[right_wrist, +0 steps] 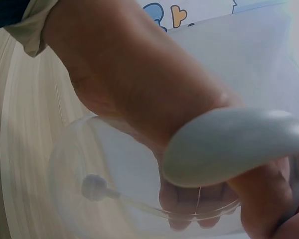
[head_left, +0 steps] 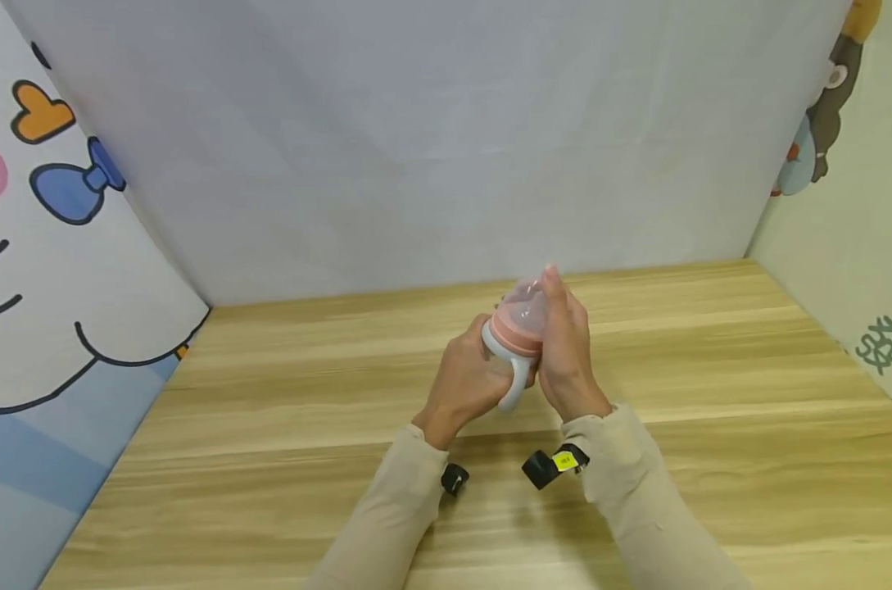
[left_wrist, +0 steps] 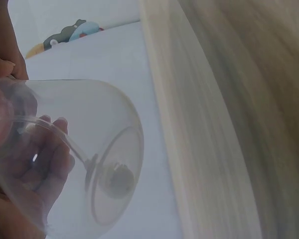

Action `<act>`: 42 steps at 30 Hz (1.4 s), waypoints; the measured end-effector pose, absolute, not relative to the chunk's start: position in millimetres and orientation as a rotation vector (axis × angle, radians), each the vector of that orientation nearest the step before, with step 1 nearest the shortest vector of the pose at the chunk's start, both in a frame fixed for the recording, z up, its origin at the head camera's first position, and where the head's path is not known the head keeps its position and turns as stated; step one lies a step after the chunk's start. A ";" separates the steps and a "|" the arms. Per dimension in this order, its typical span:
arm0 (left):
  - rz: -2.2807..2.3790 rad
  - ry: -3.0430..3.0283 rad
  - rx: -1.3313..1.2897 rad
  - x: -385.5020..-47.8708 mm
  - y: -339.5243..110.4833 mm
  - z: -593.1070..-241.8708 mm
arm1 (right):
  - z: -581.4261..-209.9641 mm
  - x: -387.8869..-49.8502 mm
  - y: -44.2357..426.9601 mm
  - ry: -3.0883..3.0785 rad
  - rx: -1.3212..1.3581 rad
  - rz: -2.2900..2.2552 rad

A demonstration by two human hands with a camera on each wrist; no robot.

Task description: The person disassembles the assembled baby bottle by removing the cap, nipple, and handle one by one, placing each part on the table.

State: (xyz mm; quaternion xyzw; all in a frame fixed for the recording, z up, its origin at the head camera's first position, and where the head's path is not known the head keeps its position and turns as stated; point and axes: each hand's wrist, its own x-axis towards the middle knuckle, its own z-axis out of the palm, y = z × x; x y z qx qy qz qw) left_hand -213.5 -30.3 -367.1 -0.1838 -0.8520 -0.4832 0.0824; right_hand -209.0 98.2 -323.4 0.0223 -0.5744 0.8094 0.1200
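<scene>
Above the table, both hands hold a baby bottle [head_left: 515,338] tilted, with a pink collar, a clear dome cap [head_left: 525,305] and a white handle [head_left: 515,385]. My left hand [head_left: 471,373] grips the clear body, its fingers [left_wrist: 50,159] showing through the wall in the left wrist view. On the other side my right hand [head_left: 563,344] holds the collar and cap, its thumb pointing up along the dome. Inside the body [right_wrist: 114,149] a straw with a round weight [right_wrist: 94,187] is visible. Most of the right fingers are hidden in the head view.
A wood-grain table [head_left: 305,393] spreads beneath the hands. Behind it stands a pale grey wall [head_left: 446,147]. Cartoon-printed panels rise at the left [head_left: 70,270] and right [head_left: 844,246]. Small black cameras sit on both wrists.
</scene>
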 end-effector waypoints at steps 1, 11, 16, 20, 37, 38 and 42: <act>-1.448 -2.542 -0.551 -213.8 -30.1 -367.3 | -323.9 -209.2 97.9 -1.659 0.082 2.366; -1.442 -2.520 -0.575 -215.5 -28.3 -369.2 | -325.7 -209.6 98.6 -1.542 0.213 2.343; -1.441 -2.524 -0.562 -216.3 -29.7 -368.3 | -325.0 -208.9 102.7 -1.565 0.302 2.271; -1.462 -2.561 -0.523 -215.7 -31.8 -370.0 | -325.6 -207.7 104.9 -1.608 0.285 2.211; -1.526 -2.561 -0.363 -198.1 -52.3 -400.1 | -344.7 -201.8 140.6 -1.649 0.254 1.976; -1.524 -2.561 -0.342 -195.0 -54.4 -402.4 | -348.6 -200.4 145.0 -1.666 0.240 1.961; -1.531 -2.526 -0.312 -184.9 -59.1 -409.4 | -360.5 -196.7 164.8 -1.721 0.188 1.900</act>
